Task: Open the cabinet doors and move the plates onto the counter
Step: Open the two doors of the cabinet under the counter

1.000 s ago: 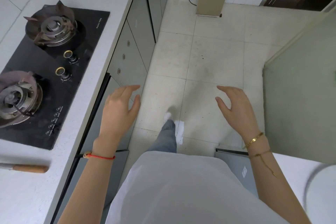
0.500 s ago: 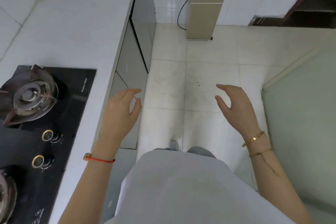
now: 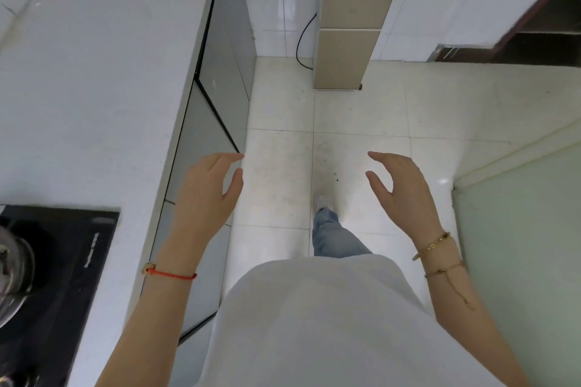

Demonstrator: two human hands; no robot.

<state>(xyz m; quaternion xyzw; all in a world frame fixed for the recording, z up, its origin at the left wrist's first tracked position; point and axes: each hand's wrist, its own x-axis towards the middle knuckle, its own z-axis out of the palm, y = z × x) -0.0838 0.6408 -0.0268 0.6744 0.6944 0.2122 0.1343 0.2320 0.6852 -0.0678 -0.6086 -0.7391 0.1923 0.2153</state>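
Observation:
The white counter (image 3: 103, 78) runs along the left, with grey cabinet doors (image 3: 223, 72) below its edge, all closed. My left hand (image 3: 206, 195) hovers beside the counter's front edge, fingers apart, holding nothing. My right hand (image 3: 401, 188) is raised over the floor to the right, fingers also spread and empty. No plates are visible.
A black gas hob (image 3: 47, 276) is set in the counter at the lower left. A beige pillar (image 3: 352, 19) stands at the far wall with a black cable (image 3: 303, 41) beside it. A pale green glass panel (image 3: 518, 245) borders the tiled floor (image 3: 283, 166) on the right.
The view has moved forward along the counter: the hob has slid down to the lower left and the far cabinet doors are closer. Both hands stay raised and empty.

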